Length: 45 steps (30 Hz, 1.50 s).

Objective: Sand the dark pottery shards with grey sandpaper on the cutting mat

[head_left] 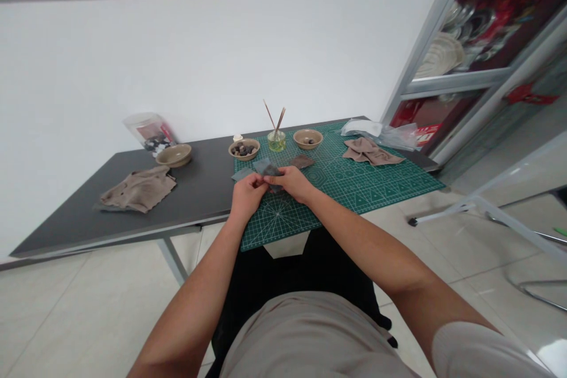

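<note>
Over the front of the green cutting mat, both hands meet around a small dark grey sheet that looks like sandpaper. My right hand is closed on it, thumb on top. My left hand touches the right fingertips in a pinch; what sits between its fingers is hidden. Beside the left hand lies a blue-grey piece, and another pale blue-grey edge shows just behind the fingers. A brown piece of similar size rests on the mat behind my right hand.
Behind the hands stand a bowl of dark stones or beads, a glass jar with thin sticks and a bowl holding a few small pieces. Brown cloths lie left and right. Also present: another bowl, a clear container, plastic bags.
</note>
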Each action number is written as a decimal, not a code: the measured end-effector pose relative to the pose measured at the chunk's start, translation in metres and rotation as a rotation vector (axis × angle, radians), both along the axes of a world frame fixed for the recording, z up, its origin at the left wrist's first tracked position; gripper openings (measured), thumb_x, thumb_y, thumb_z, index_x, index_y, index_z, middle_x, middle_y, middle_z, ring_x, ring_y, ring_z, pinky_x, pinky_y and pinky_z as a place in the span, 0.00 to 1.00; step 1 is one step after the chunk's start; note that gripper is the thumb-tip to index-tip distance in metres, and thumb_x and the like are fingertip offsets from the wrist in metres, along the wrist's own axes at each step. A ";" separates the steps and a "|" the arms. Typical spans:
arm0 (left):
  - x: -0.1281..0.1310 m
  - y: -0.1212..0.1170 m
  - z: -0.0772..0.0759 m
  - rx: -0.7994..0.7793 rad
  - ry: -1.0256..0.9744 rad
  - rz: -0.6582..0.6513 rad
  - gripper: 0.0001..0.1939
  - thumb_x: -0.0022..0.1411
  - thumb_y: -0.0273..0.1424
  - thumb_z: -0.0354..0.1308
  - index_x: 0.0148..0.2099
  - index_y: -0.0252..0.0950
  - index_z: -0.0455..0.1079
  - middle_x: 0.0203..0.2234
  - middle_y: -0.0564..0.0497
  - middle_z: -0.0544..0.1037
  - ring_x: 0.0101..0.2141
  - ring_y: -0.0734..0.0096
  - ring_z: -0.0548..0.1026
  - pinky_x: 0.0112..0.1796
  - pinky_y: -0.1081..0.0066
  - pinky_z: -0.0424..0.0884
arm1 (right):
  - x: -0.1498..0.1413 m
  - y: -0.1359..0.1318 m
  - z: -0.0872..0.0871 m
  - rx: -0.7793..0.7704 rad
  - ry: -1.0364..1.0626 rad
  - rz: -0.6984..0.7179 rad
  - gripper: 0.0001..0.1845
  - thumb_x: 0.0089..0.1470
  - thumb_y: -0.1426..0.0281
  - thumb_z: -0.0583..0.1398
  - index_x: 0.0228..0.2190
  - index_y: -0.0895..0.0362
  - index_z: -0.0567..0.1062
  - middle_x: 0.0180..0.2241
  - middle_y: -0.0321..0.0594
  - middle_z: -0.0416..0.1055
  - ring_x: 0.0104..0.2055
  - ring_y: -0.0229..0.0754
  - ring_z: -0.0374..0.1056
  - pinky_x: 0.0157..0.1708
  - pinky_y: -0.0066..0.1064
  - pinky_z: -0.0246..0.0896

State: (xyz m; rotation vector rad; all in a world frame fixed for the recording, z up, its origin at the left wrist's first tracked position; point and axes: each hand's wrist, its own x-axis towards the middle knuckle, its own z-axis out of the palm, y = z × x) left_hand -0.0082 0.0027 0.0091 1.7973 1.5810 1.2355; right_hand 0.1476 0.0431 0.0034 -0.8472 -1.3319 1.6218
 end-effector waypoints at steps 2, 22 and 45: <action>0.000 -0.002 0.000 0.007 -0.005 0.004 0.08 0.55 0.32 0.60 0.25 0.38 0.69 0.19 0.57 0.72 0.25 0.73 0.68 0.30 0.72 0.62 | 0.001 0.001 0.000 -0.039 0.020 -0.020 0.22 0.32 0.58 0.76 0.25 0.60 0.80 0.21 0.37 0.73 0.23 0.36 0.66 0.26 0.29 0.61; -0.003 0.002 -0.005 -0.004 -0.184 0.036 0.05 0.51 0.32 0.64 0.28 0.36 0.74 0.22 0.56 0.75 0.24 0.75 0.69 0.30 0.73 0.65 | 0.006 0.001 0.000 0.042 0.098 0.078 0.24 0.39 0.55 0.73 0.32 0.56 0.73 0.26 0.33 0.73 0.23 0.34 0.67 0.21 0.26 0.61; 0.000 -0.006 -0.002 0.069 0.006 -0.002 0.05 0.55 0.31 0.62 0.28 0.38 0.74 0.21 0.56 0.75 0.25 0.73 0.70 0.30 0.72 0.63 | 0.004 0.003 0.000 0.018 0.115 0.036 0.24 0.32 0.65 0.76 0.25 0.56 0.68 0.20 0.30 0.71 0.22 0.34 0.66 0.22 0.26 0.60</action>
